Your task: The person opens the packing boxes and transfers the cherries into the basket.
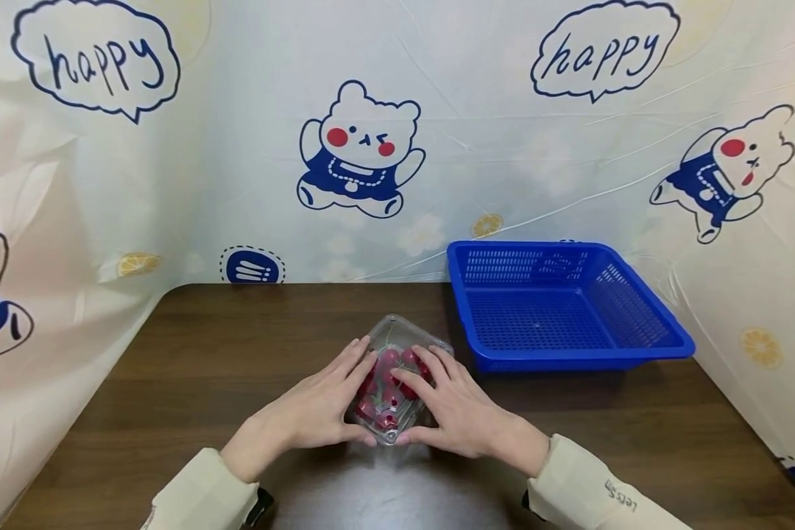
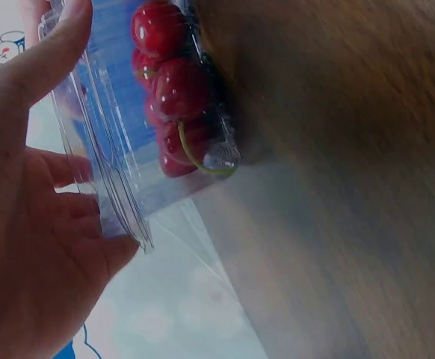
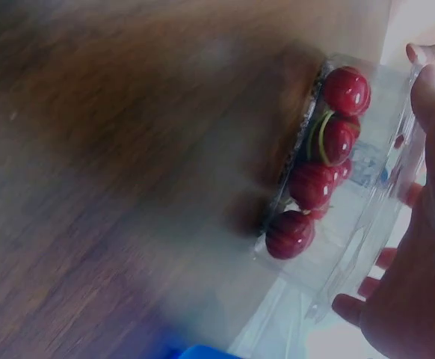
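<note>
A clear plastic box (image 1: 391, 329) with a lid sits on the table, one corner toward me. Red cherries (image 1: 389, 397), some with green stems, lie in its bottom part. My left hand (image 1: 318, 405) holds the box's left side, fingers along the lid and thumb at the near corner. From the right, my right hand (image 1: 460, 408) holds it too, fingers spread over the lid and thumb near the same corner. In the left wrist view, thumb and fingers span the lid's rim (image 2: 109, 168). The right wrist view shows the other hand's fingers along the lid edge (image 3: 356, 239).
A blue plastic basket (image 1: 570, 357) with slotted walls stands behind and right of the box on the brown wooden table (image 1: 238, 324). A printed cloth (image 1: 252, 162) with bears and lettering hangs around the table's back and sides.
</note>
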`<state>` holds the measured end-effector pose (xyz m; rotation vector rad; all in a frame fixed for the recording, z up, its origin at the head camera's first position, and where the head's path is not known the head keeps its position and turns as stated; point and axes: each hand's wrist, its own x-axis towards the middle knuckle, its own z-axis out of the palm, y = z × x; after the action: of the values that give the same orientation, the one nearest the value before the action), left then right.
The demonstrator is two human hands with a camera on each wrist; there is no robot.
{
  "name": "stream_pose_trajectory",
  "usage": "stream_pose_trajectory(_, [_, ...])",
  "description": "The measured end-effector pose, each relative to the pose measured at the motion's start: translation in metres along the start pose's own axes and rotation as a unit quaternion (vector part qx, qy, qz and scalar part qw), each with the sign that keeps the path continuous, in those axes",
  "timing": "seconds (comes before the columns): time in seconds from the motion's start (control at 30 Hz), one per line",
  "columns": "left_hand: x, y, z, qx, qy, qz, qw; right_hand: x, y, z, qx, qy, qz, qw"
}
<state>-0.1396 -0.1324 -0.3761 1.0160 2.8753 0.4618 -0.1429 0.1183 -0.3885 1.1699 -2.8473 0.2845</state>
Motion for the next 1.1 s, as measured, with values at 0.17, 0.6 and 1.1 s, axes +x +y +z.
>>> stream_pose_trajectory(0.17, [0.0,0.006,0.002,0.017,-0.004,-0.017,0.9997,-0.001,0.007,0.001,0.016,-0.006,-0.009,1.0])
stream_pose_trajectory(0.6, [0.001,0.018,0.013,0.033,0.026,-0.043,0.9982,-0.004,0.017,-0.003,0.039,-0.017,0.009,0.999])
stream_pose_trajectory(1.1, [0.004,0.034,0.017,-0.004,0.047,-0.085,0.9953,-0.007,0.014,-0.007,0.07,-0.004,0.016,0.997])
